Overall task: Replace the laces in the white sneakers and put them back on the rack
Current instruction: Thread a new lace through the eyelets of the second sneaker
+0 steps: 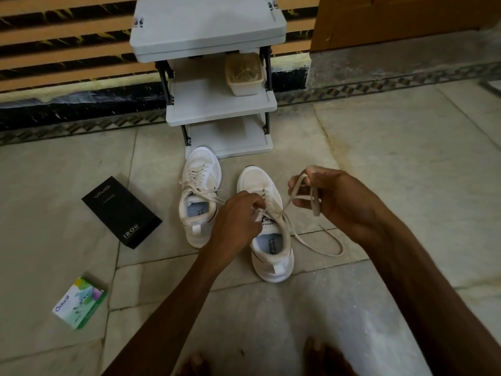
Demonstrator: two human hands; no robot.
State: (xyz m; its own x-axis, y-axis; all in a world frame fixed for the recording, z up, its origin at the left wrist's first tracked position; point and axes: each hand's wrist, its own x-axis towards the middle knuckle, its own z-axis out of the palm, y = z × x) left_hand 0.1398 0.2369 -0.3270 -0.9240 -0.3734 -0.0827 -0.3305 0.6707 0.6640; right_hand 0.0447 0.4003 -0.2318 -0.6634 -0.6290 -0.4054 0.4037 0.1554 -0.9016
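Observation:
Two white sneakers stand side by side on the floor in front of the grey rack. The left sneaker is laced. Over the right sneaker, my left hand pinches the lace at the upper eyelets near the tongue. My right hand is raised to the right of that shoe and grips the cream lace looped through its fingers. The lace's free end trails in a curve on the floor to the shoe's right.
A black phone box lies left of the sneakers and a green-and-white carton nearer me on the left. A beige tub sits on the rack's middle shelf. The wall and a wooden door stand behind. My bare toes show at the bottom edge.

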